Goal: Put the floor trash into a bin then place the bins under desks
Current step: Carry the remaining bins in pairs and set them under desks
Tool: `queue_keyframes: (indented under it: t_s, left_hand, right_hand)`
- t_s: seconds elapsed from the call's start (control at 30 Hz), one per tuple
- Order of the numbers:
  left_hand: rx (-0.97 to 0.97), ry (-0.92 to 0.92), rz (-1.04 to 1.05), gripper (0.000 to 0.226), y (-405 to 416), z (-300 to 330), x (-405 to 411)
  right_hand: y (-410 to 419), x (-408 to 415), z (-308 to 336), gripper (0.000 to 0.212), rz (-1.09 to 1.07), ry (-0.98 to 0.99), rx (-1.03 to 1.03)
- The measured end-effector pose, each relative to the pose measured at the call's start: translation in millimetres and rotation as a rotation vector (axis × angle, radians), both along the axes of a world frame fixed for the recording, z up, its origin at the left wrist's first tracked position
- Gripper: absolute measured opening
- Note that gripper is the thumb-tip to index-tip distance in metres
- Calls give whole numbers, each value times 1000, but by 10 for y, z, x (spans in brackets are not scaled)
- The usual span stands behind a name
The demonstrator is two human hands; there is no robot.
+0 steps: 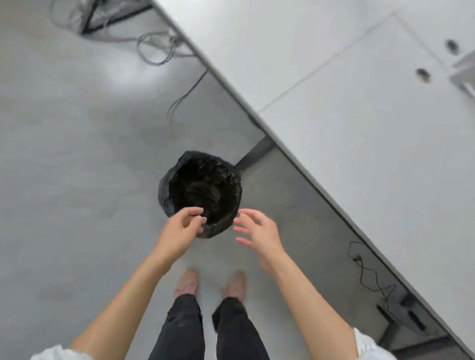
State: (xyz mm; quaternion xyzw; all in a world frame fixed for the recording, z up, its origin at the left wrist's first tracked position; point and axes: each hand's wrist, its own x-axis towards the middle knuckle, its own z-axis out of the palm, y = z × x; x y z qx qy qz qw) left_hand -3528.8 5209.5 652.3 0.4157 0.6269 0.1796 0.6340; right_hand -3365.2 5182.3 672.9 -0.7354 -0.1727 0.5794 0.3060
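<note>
Even, bright overhead light; glare patch on floor [141, 81]; soft shadow under bench [355, 110]; overall blur; wide-angle edge distortion.

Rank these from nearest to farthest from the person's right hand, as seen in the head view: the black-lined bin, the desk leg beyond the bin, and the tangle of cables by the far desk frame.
Measured from the right hand:
1. Black-lined bin, just left of the fingertips, on the floor.
2. Desk leg, beyond the bin, under the desk edge.
3. Tangle of cables, far upper left.
</note>
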Motion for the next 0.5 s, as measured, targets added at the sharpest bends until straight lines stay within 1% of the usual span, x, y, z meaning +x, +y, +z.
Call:
queue_keyframes:
  t_s: [0.1,0.2,0.27,0.4,0.47,0.5]
  left_hand:
    - [30,-16,-116,25,-150,294,262]
    - [65,-17,-303,23,-428,548,727]
    - [81,-19,-385,21,-571,640,962]
    - [138,-32,-657,21,-1312,834,1690]
    - [163,-39,-811,20,-1915,907,2066]
    - [157,-44,-855,19,-2146,915,2186]
  right_hand:
    - [-430,185,266,17,-132,9,52]
    - [-1048,521,497,13,-335,3,107]
    - [-1391,675,590,12,-429,-10,119]
    - [-2603,1113,744,16,-695,-51,149]
    - [-3376,1291,767,15,-832,-73,164]
    - [-3664,1338,765,12,-871,-84,171]
